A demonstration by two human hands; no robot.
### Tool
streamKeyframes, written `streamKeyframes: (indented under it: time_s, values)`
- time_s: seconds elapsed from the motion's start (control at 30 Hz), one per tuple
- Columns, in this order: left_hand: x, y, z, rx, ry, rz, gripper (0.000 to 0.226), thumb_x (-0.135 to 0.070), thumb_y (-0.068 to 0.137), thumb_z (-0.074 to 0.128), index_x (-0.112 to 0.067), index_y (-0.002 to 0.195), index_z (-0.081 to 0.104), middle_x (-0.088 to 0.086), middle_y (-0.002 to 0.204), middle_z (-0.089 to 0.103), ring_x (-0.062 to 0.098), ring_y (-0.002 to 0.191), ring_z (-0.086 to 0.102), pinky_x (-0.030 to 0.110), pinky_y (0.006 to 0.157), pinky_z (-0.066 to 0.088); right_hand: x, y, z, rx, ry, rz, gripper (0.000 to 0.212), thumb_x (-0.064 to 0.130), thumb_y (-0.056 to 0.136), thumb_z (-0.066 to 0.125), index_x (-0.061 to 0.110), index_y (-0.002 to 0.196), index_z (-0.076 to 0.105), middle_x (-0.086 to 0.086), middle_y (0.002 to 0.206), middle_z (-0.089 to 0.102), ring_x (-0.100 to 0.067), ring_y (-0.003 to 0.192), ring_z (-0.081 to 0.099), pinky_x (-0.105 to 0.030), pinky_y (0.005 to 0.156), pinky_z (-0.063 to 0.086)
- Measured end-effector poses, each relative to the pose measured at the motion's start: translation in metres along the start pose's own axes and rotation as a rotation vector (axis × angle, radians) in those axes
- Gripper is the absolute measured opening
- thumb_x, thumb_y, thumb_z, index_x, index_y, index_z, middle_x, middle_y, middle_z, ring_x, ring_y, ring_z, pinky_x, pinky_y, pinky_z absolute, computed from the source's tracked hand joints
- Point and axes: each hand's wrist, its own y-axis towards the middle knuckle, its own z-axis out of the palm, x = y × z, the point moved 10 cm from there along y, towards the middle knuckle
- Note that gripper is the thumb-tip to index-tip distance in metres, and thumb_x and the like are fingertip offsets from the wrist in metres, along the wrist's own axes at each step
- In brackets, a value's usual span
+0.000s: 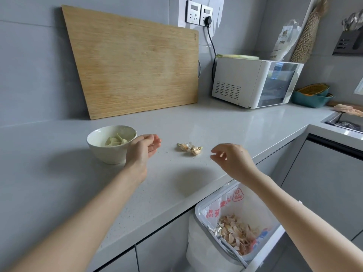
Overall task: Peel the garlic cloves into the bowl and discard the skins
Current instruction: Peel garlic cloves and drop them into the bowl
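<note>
Grey speckled stone countertop (196,122) – runs across your view and turns a corner on the far right.

Large pale bamboo cutting board (133,63) – stands on its long edge at the back of the counter, tilted against the grey wall.

White boxy countertop appliance with a glass front (255,81) – right of the board, its black cord plugged into the wall socket above.

White rectangular waste bin lined with a printed plastic bag (198,210) – sits below the counter edge, under your right forearm. A heap of papery tan garlic skins (235,232) lies inside.

Your left hand (142,147) – above the counter just right of the bowl, palm turned inward, fingers loosely curled, holding nothing.

Your right hand (233,160) – over the counter near its front edge, right of the cloves, fingers slack and spread. The tips are blurred; nothing appears to be pinched between them.

Small white ceramic bowl (106,152) – upright on the counter, left of centre, with pale greenish peeled garlic cloves (115,141) in the bottom.

Two or three unpeeled garlic cloves with loose tan skin (190,148) – in a small cluster on the counter between your hands, touched by neither.
</note>
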Motion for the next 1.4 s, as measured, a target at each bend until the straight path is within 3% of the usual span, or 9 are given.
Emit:
streamKeyframes:
  time_s: [0.2, 0.4, 0.5, 0.6, 0.7, 0.8, 1.07, 1.23, 1.4]
  values:
    - [0.005, 0.002, -0.001, 0.016, 0.005, -0.001, 0.022, -0.009, 0.096, 0.045, -0.012, 0.082, 0.062, 0.005, 0.084, 0.066, 0.017, 0.080, 0.063, 0.030, 0.087, 0.048, 0.015, 0.032, 0.044, 0.043, -0.042, 0.036, 0.043, 0.043, 0.090, 0.056, 0.016, 0.123, 0.057, -0.003, 0.120, 0.057, -0.026, 0.111, 0.052, -0.033, 0.080, 0.041]
    - [0.001, -0.002, 0.002, 0.100, 0.124, 0.060, 0.020, -0.007, 0.095, 0.048, -0.010, 0.082, 0.063, 0.005, 0.076, 0.062, 0.014, 0.070, 0.057, 0.019, 0.061, 0.047, 0.024, 0.047, 0.063, 0.016, -0.147, 0.046, 0.024, 0.021, 0.095, 0.047, 0.004, 0.104, 0.062, -0.010, 0.109, 0.056, -0.030, 0.101, 0.051, -0.033, 0.071, 0.033]
    - [-0.002, -0.005, 0.009, 0.149, 0.268, 0.175, 0.015, -0.010, 0.094, 0.053, -0.012, 0.083, 0.063, 0.001, 0.075, 0.062, 0.014, 0.072, 0.056, 0.021, 0.058, 0.045, 0.038, 0.038, 0.059, -0.062, 0.231, 0.025, 0.024, 0.024, 0.094, 0.053, 0.004, 0.091, 0.067, -0.004, 0.085, 0.060, -0.020, 0.075, 0.056, -0.028, 0.062, 0.035]
    - [-0.008, -0.014, 0.021, 0.224, 0.452, 0.338, 0.013, -0.030, 0.089, 0.059, -0.020, 0.086, 0.066, -0.016, 0.070, 0.063, 0.004, 0.072, 0.057, 0.022, 0.065, 0.049, 0.062, 0.023, 0.077, 0.149, 0.905, 0.076, 0.026, 0.025, 0.094, 0.056, 0.005, 0.085, 0.069, 0.007, 0.061, 0.060, -0.006, 0.053, 0.048, -0.018, 0.053, 0.038]
    - [-0.007, -0.018, 0.023, 0.254, 0.480, 0.338, 0.023, -0.036, 0.086, 0.059, -0.015, 0.091, 0.070, -0.019, 0.058, 0.061, 0.004, 0.055, 0.051, 0.020, 0.060, 0.046, 0.079, 0.018, 0.090, 0.300, 1.209, 0.089, 0.033, 0.030, 0.090, 0.057, 0.002, 0.080, 0.070, -0.004, 0.068, 0.059, -0.012, 0.059, 0.046, -0.022, 0.054, 0.039]
    - [-0.004, -0.014, 0.018, 0.236, 0.362, 0.270, 0.021, -0.027, 0.085, 0.064, -0.009, 0.091, 0.071, -0.014, 0.059, 0.064, 0.005, 0.056, 0.056, 0.020, 0.058, 0.048, 0.078, 0.022, 0.099, 0.303, 1.439, 0.183, 0.031, 0.034, 0.078, 0.062, 0.006, 0.072, 0.074, -0.011, 0.078, 0.055, -0.010, 0.061, 0.049, -0.021, 0.055, 0.045]
    - [0.004, -0.006, 0.015, 0.235, 0.285, 0.208, 0.004, -0.020, 0.079, 0.072, -0.017, 0.077, 0.069, -0.005, 0.063, 0.066, 0.005, 0.052, 0.054, 0.018, 0.057, 0.047, 0.080, 0.022, 0.099, 0.319, 1.442, 0.027, 0.037, 0.021, 0.087, 0.056, -0.011, 0.102, 0.065, -0.009, 0.080, 0.059, -0.009, 0.069, 0.051, -0.022, 0.063, 0.045]
    - [-0.003, -0.009, 0.016, 0.224, 0.416, 0.349, 0.010, -0.020, 0.083, 0.068, -0.011, 0.080, 0.068, -0.001, 0.066, 0.063, 0.006, 0.052, 0.050, 0.019, 0.056, 0.044, 0.081, 0.021, 0.103, 0.311, 1.370, 0.005, 0.029, 0.015, 0.095, 0.050, -0.007, 0.104, 0.066, -0.010, 0.081, 0.057, -0.011, 0.073, 0.052, -0.024, 0.069, 0.046]
    - [-0.008, -0.015, 0.030, 0.305, 0.679, 0.571, 0.020, -0.019, 0.093, 0.055, -0.005, 0.078, 0.051, -0.007, 0.071, 0.049, 0.005, 0.056, 0.043, 0.026, 0.056, 0.038, 0.083, 0.020, 0.106, 0.384, 1.441, 0.012, 0.023, 0.011, 0.095, 0.048, -0.003, 0.096, 0.066, -0.007, 0.076, 0.055, -0.013, 0.070, 0.052, -0.023, 0.067, 0.045]
